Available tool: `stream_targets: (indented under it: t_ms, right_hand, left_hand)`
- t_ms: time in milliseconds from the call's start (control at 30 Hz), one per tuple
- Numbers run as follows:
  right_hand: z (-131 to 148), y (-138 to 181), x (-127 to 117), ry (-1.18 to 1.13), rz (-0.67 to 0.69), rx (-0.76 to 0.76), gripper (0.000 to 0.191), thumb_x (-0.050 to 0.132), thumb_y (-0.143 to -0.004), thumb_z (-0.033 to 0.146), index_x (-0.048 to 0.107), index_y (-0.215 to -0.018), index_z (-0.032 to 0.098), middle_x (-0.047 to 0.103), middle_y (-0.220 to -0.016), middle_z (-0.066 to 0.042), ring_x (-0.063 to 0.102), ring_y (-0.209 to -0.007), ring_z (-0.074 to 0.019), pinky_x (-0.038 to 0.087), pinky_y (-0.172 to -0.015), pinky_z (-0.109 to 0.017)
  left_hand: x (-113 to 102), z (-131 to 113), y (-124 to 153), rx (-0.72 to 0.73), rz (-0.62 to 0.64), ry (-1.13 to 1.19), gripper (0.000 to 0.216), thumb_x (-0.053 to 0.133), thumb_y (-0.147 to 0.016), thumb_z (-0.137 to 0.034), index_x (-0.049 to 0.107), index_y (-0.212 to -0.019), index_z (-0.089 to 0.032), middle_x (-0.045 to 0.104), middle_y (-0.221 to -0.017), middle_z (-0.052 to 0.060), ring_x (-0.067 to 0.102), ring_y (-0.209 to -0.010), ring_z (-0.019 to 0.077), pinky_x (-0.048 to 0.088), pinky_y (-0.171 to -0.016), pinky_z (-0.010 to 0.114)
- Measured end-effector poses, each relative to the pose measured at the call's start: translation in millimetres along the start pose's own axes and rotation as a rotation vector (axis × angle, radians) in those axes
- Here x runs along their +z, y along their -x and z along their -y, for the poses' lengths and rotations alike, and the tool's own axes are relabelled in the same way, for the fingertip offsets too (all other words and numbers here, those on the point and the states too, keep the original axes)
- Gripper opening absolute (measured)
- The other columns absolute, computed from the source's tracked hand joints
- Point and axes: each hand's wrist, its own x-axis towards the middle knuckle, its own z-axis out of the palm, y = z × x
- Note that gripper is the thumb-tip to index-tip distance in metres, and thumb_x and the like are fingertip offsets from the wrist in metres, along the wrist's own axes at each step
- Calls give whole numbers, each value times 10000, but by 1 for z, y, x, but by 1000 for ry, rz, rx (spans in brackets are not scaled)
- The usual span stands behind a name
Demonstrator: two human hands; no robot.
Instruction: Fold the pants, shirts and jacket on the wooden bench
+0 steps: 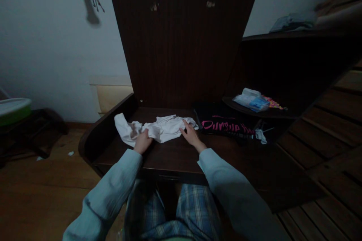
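A crumpled white cloth (169,125), perhaps a garment, lies across the dark wooden desktop (175,158). Its left end is bunched up and raised a little. My left hand (143,142) is closed on the cloth's near edge, left of its middle, with the thumb on top. Toward the cloth's right end, my right hand (192,136) rests on the fabric with thumb and fingers apart. The undersides of both hands are hidden.
Right of the cloth lies a black bag (226,122) with pink lettering. A clear plastic packet (251,99) sits on a small shelf above it. A raised side panel (104,131) bounds the desk at left. A stool (25,131) holds a green-and-white basin.
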Motion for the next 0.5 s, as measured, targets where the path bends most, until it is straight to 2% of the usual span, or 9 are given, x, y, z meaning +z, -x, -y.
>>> stream_targets:
  t_ms: [100, 167, 233, 300, 400, 500]
  right_hand:
    - [-2, 1, 1, 71, -13, 67, 580, 440, -795, 321, 284, -1320, 131, 516, -1121, -155, 475, -1054, -260, 397, -862, -386]
    - [-1, 4, 0, 128, -57, 96, 577, 454, -780, 279, 296, -1315, 133, 473, -1169, -168, 449, -1083, -275, 400, -864, -398]
    - [0, 8, -2, 153, -124, 96, 531, 450, -770, 231, 352, -1281, 129, 422, -1226, -173, 411, -1125, -279, 387, -892, -407]
    - [3, 12, -4, 114, -189, 69, 488, 453, -760, 207, 400, -1237, 121, 411, -1241, -164, 386, -1153, -265, 360, -937, -409]
    - [13, 16, -16, -40, -258, 9, 455, 480, -754, 228, 425, -1196, 130, 461, -1200, -138, 403, -1144, -233, 337, -976, -400]
    - [34, 22, -44, -237, -270, -36, 433, 495, -773, 292, 428, -1183, 171, 507, -1160, -108, 474, -1079, -210, 386, -938, -392]
  left_hand:
    - [17, -28, 12, 327, 172, 214, 512, 578, -701, -340, 456, -1153, -131, 545, -1153, 130, 513, -1047, 248, 394, -894, 357]
    - [20, -41, 17, 459, 241, 394, 520, 559, -719, -373, 441, -1177, -157, 502, -1216, 102, 492, -1078, 218, 387, -916, 333]
    - [19, -49, 19, 514, 249, 503, 392, 491, -771, -361, 495, -1109, -161, 542, -1149, 86, 515, -1035, 191, 399, -900, 312]
    - [18, -49, 19, 535, 223, 512, 291, 443, -805, -339, 549, -1006, -159, 582, -1042, 77, 534, -981, 178, 405, -886, 302]
    - [23, -43, 20, 550, 163, 402, 250, 425, -816, -297, 568, -973, -165, 586, -1004, 73, 530, -965, 182, 399, -886, 312]
    - [30, -37, 23, 559, 93, 277, 254, 422, -815, -260, 560, -1013, -183, 573, -1034, 69, 511, -986, 191, 396, -885, 325]
